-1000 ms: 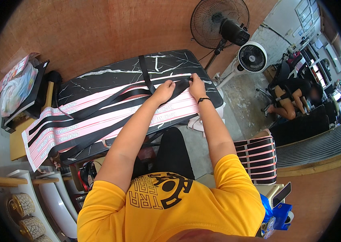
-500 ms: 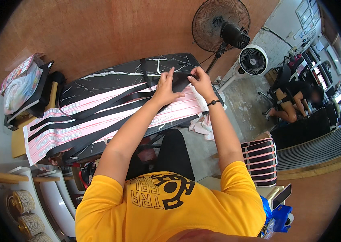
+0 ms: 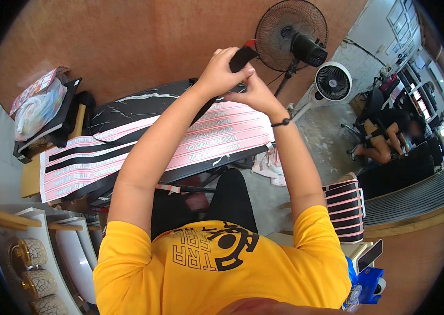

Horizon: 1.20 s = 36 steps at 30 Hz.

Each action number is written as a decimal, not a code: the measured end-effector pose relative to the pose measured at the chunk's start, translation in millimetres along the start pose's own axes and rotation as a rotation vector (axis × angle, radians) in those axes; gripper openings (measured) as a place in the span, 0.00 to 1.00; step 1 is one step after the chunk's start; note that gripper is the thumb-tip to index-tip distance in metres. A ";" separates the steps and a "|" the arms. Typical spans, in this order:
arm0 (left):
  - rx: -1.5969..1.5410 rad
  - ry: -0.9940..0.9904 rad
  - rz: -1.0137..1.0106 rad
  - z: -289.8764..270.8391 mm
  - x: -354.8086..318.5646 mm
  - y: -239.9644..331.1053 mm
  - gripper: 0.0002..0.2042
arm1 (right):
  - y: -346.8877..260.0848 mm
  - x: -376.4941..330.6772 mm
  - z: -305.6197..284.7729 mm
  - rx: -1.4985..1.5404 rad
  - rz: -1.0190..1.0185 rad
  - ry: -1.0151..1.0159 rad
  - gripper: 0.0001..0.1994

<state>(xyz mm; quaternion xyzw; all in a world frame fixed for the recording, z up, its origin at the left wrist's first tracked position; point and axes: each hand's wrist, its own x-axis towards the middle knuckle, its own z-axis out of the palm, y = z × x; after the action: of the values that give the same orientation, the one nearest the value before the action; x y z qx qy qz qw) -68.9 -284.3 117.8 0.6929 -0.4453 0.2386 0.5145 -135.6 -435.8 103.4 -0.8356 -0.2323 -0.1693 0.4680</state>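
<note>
A black fabric strap (image 3: 243, 59) is raised above the far side of the table, folded or bunched, with a bit of red at its upper end. My left hand (image 3: 222, 71) is closed around it. My right hand (image 3: 259, 95) meets it from the right, fingers against the left hand, its grip partly hidden. More black strap hangs below the hands behind my left forearm. Under them lies a long pink-and-white printed sheet (image 3: 201, 148), with black strips (image 3: 93, 154) along its left part. The sheet covers much of a black marble-patterned table (image 3: 127, 100).
Behind the hands stand a black fan (image 3: 291, 34) and a white fan (image 3: 332, 81). A plastic bag (image 3: 35, 113) sits on a black tray at left. Gold-and-white jars (image 3: 35, 252) fill a shelf lower left. A person (image 3: 384, 131) sits far right. A striped bundle (image 3: 343, 210) stands right.
Both hands have lifted up and away from the table, carrying the black strap. The loose straps that crossed the sheet have been gathered up, showing more of its print. Red now shows at the strap's end.
</note>
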 end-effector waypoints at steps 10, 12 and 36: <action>-0.098 0.068 -0.212 -45.3 1.9 36.6 0.11 | -20.5 17.9 62.9 0.787 0.278 -0.140 0.36; -0.067 0.045 -0.314 -59.5 7.6 35.4 0.10 | -27.0 13.7 65.4 0.821 0.114 -0.188 0.37; 0.023 -0.123 -0.514 -218.8 -26.5 -11.2 0.17 | -201.9 179.5 -74.3 0.867 -0.219 0.148 0.07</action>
<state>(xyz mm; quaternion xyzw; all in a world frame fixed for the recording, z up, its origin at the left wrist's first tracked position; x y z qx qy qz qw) -44.3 -71.1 169.4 0.8021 -0.2823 0.0627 0.5225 -101.0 -366.8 372.7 -0.5185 -0.3348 -0.1644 0.7694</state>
